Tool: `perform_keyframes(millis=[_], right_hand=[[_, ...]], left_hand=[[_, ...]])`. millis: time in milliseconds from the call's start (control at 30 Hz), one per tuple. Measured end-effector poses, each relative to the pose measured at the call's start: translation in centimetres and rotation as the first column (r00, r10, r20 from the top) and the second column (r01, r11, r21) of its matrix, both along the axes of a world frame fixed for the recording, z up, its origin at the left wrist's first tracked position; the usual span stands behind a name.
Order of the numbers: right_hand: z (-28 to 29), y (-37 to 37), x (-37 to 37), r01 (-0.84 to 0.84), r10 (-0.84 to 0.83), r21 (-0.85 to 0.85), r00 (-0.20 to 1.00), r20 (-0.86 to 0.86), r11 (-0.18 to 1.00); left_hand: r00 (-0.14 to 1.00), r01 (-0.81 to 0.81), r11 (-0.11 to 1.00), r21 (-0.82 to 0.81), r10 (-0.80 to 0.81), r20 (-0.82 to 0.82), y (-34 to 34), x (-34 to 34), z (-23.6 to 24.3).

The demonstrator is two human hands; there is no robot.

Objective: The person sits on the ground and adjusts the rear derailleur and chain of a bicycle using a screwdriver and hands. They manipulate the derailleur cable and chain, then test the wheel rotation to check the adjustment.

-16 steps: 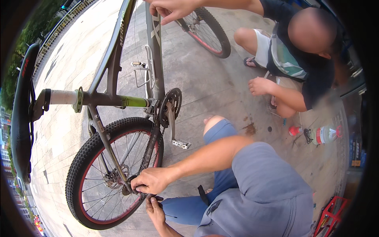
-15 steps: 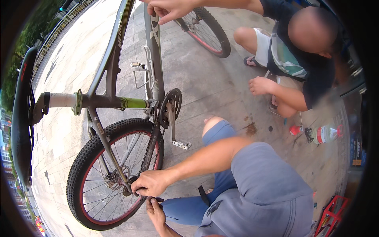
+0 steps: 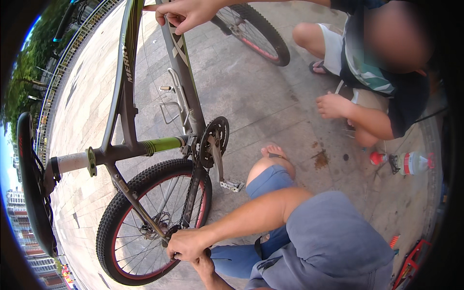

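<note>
My right hand (image 3: 186, 244) reaches across to the rear hub of a dark grey and green mountain bike (image 3: 108, 154). Its fingers are curled closed by the sprockets (image 3: 171, 232); what they grip is hidden. Close beneath it, my left hand (image 3: 205, 265) is also bent closed, partly covered by the right. A small dark part shows at its fingers, too little to name. The rear wheel (image 3: 112, 212) has a knobby black tyre, a red rim and a brake disc. Its chain runs forward to the chainring (image 3: 212, 142), with a crank and silver pedal (image 3: 232, 185).
A person (image 3: 338, 53) squats at the right, one hand (image 3: 181, 14) at the bike's frame tube. Beside them stand a clear bottle (image 3: 414, 163) and a red-topped one (image 3: 378, 158). A red tool case (image 3: 411, 263) lies lower right. The saddle (image 3: 35, 183) juts out at left.
My hands have come together; the right one now overlaps the left. The view has shifted, so the bike sits lower in it. The other person's hand stays at the frame.
</note>
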State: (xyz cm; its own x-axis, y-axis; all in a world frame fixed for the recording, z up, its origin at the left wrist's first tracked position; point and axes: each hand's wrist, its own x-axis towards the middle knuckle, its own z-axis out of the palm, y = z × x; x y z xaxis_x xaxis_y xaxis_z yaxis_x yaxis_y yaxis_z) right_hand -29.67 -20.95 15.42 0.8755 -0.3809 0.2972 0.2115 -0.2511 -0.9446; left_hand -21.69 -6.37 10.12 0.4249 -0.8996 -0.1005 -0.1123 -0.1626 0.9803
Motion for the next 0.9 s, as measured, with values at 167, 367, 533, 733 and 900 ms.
perform_keyframes(millis=[167,367,533,733,900], right_hand=[[0.1,-0.9,0.6,0.002,-0.001,-0.023,1.0,0.021,1.0],[-0.2,-1.1,1.6,-0.062,0.054,-0.074,0.994,-0.098,0.995],[-0.2,-1.4,2.4,-0.125,0.107,-0.114,0.983,-0.149,0.986],[-0.2,-2.7,1.8,-0.18,0.164,-0.123,0.978,-0.128,0.976],[-0.7,-4.7,0.9,-0.192,0.181,-0.124,0.979,-0.097,0.973]], left_hand=[[0.979,-0.184,0.982,0.047,0.188,-0.08,-0.4,-0.8,1.2],[0.939,-0.337,0.918,0.207,0.345,-0.001,0.1,0.2,1.8],[0.939,-0.343,0.919,0.193,0.34,0.049,1.1,0.6,2.2],[0.951,-0.306,0.924,0.23,0.284,0.126,0.6,0.9,2.9],[0.97,-0.227,0.918,0.325,0.182,0.163,-0.4,1.0,3.1]])
